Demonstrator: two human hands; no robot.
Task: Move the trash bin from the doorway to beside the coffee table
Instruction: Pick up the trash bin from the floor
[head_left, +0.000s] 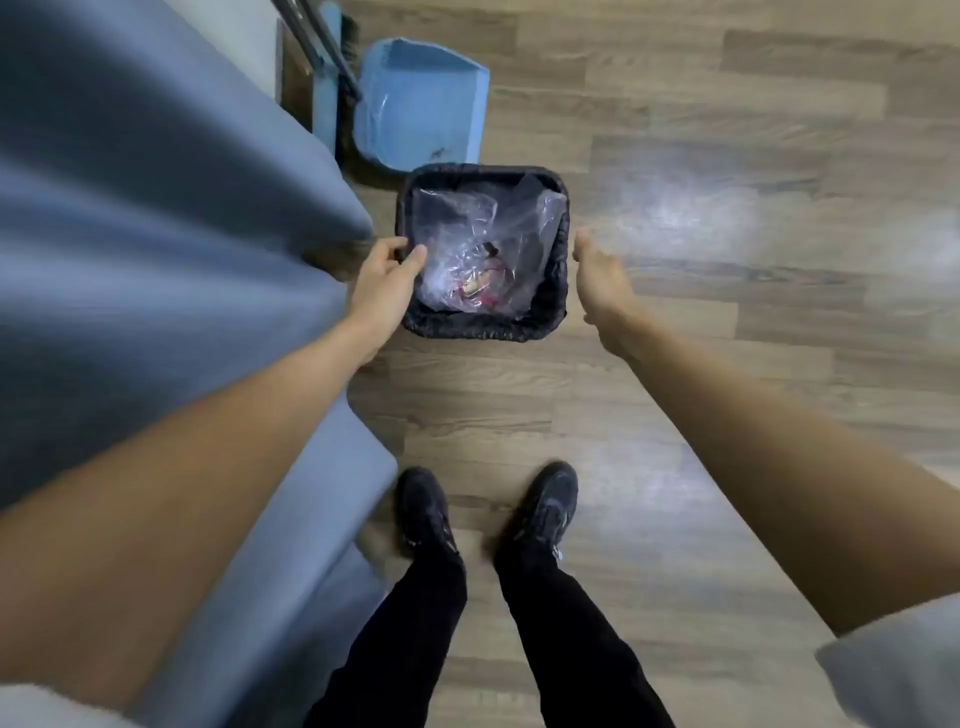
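Two bare arms are seen reaching down from the head camera toward a square black trash bin with a black liner (553, 291), which stands on the wood-plank floor (727, 156) just above the middle of the view. A crumpled clear plastic bag with small scraps of rubbish (478, 249) is held inside it. The bin's rim at 9 o'clock is gripped by the left hand (384, 283): the thumb is laid over the inner edge and the fingers are wrapped round the outside. The right hand (597, 275) is held open and flat just beside the rim at 3 o'clock, fingers together and pointing forward; whether it touches the bin cannot be told. At 12 o'clock of the bin, very near it, a light blue plastic dustpan (421, 104) is seen on the floor, with a broom handle (317, 41) leaning at its 10 o'clock. A blurred grey-blue upholstered surface (156, 208) fills the 9 o'clock side of the view, close to the bin. At 6 o'clock, two black shoes (426, 514) and black trouser legs are seen on the floor.
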